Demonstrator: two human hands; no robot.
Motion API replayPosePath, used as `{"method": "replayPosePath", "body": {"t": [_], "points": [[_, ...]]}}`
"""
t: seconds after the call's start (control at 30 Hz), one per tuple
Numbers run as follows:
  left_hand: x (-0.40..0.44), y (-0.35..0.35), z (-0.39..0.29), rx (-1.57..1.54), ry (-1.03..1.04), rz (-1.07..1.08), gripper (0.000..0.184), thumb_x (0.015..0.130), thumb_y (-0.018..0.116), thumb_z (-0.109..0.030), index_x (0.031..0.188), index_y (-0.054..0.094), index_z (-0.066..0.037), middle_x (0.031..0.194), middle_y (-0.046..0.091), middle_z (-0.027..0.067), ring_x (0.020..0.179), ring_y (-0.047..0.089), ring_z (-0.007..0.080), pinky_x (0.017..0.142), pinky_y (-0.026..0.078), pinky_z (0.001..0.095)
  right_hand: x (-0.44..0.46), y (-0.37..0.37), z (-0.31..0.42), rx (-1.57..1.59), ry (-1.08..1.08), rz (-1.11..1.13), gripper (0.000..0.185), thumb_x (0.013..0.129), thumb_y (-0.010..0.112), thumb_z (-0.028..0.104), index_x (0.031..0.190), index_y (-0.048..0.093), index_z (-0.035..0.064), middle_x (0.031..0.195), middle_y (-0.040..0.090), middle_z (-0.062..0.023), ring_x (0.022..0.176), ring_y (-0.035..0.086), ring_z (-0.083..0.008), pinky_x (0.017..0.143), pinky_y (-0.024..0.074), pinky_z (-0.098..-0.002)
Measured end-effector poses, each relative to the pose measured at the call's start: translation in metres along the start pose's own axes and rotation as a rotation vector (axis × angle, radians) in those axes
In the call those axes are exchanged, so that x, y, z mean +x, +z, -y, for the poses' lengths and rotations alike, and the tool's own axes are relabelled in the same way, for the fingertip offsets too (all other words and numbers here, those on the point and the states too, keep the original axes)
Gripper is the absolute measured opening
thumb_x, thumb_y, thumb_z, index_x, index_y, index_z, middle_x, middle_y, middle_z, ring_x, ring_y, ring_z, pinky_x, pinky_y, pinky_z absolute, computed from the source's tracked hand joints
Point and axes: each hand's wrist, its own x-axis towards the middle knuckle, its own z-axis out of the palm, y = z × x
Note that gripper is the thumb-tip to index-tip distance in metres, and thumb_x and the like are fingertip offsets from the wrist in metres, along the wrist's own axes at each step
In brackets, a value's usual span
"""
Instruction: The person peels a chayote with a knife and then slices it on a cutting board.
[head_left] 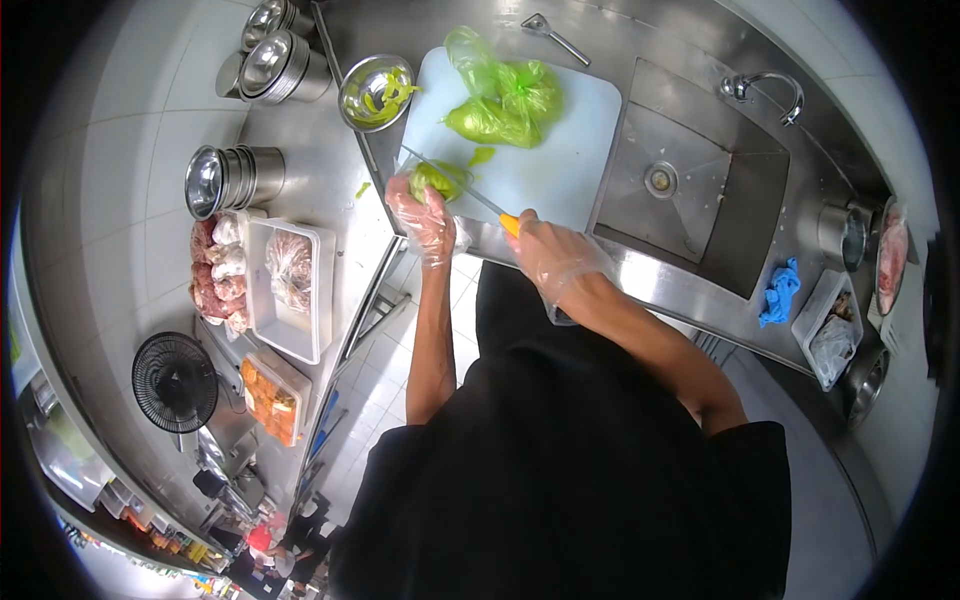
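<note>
My left hand [424, 222], in a clear plastic glove, has its fingers wrapped round a light-green leafy vegetable [436, 182] at the near left edge of the white cutting board [580, 140]. My right hand [555, 255], also gloved, grips the yellow handle of a knife [478, 196]. Its blade slants up and left across the vegetable; whether it has cut in is unclear. A small green scrap [481, 156] lies beside the blade. Farther back on the board rests a knotted green plastic bag [510, 108], its contents hard to make out.
A metal bowl [368, 110] with green trimmings touches the board's left side. A peeler-like tool [556, 38] lies behind it. To the right are a sink [690, 210], faucet [765, 90] and blue cloth [779, 292]. Stacked pots [232, 178] and a plastic tub [318, 290] stand left.
</note>
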Motion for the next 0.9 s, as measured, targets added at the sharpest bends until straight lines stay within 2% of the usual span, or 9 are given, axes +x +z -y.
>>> {"method": "replayPosePath", "body": {"t": [0.1,0.37,0.47,0.57,0.7,0.8,0.9], "points": [[-0.006,0.005,0.009,-0.005,0.013,-0.046,0.046,0.105,0.052,-0.033,0.132,0.048,0.004,0.123,0.049,0.0240,0.116,0.049,0.0386,0.103,0.038,0.0508,0.016,0.004,0.008,0.006,-0.010,-0.005,0.037,0.108,0.051,0.033,0.107,0.056,-0.0041,0.087,0.073,-0.0262,0.084,0.073,-0.0453,0.075,0.0578,-0.0542],[-0.006,0.010,0.015,0.011,0.085,-0.052,0.044,0.104,0.053,-0.031,0.130,0.048,0.004,0.124,0.047,0.0234,0.117,0.049,0.0380,0.102,0.038,0.0509,0.071,0.024,0.012,-0.095,-0.099,-0.062,0.036,0.107,0.053,0.030,0.111,0.059,-0.0046,0.092,0.075,-0.0236,0.088,0.075,-0.0393,0.077,0.0606,-0.0472],[-0.007,0.010,0.012,0.020,0.076,-0.046,0.045,0.105,0.053,-0.032,0.130,0.047,0.005,0.125,0.047,0.0239,0.117,0.049,0.0385,0.102,0.038,0.0513,0.096,0.038,0.006,-0.057,-0.144,-0.116,0.038,0.106,0.054,0.032,0.105,0.059,-0.0051,0.088,0.073,-0.0264,0.083,0.073,-0.0427,0.073,0.0582,-0.0510],[-0.009,0.010,0.014,0.031,0.075,-0.057,0.047,0.105,0.053,-0.034,0.131,0.046,0.005,0.127,0.047,0.0251,0.118,0.049,0.0394,0.104,0.038,0.0517,0.116,0.044,0.005,-0.052,-0.093,-0.055,0.035,0.106,0.053,0.032,0.112,0.062,-0.0022,0.098,0.075,-0.0239,0.092,0.074,-0.0405,0.080,0.0592,-0.0485],[-0.013,0.010,0.018,0.011,0.052,-0.084,0.052,0.106,0.051,-0.037,0.136,0.045,0.005,0.132,0.048,0.0265,0.124,0.048,0.0409,0.109,0.036,0.0519,0.141,0.080,-0.027,0.010,-0.122,-0.061,0.039,0.106,0.053,0.035,0.115,0.063,-0.0005,0.103,0.073,-0.0269,0.097,0.071,-0.0437,0.083,0.0572,-0.0516],[-0.014,0.000,0.020,-0.062,0.005,0.003,0.048,0.107,0.051,-0.031,0.139,0.047,0.005,0.142,0.044,0.0257,0.132,0.045,0.0412,0.113,0.036,0.0515,0.144,0.097,-0.051,0.056,-0.104,-0.049,0.043,0.106,0.051,0.038,0.117,0.062,-0.0019,0.104,0.071,-0.0280,0.096,0.070,-0.0462,0.083,0.0559,-0.0538],[-0.008,-0.016,0.015,-0.061,0.001,0.074,0.047,0.109,0.048,-0.030,0.142,0.047,0.002,0.141,0.047,0.0238,0.130,0.049,0.0397,0.113,0.037,0.0495,0.127,0.104,-0.075,0.033,-0.152,-0.084,0.046,0.107,0.049,0.040,0.116,0.060,-0.0034,0.103,0.071,-0.0286,0.095,0.069,-0.0477,0.082,0.0554,-0.0550]]}}
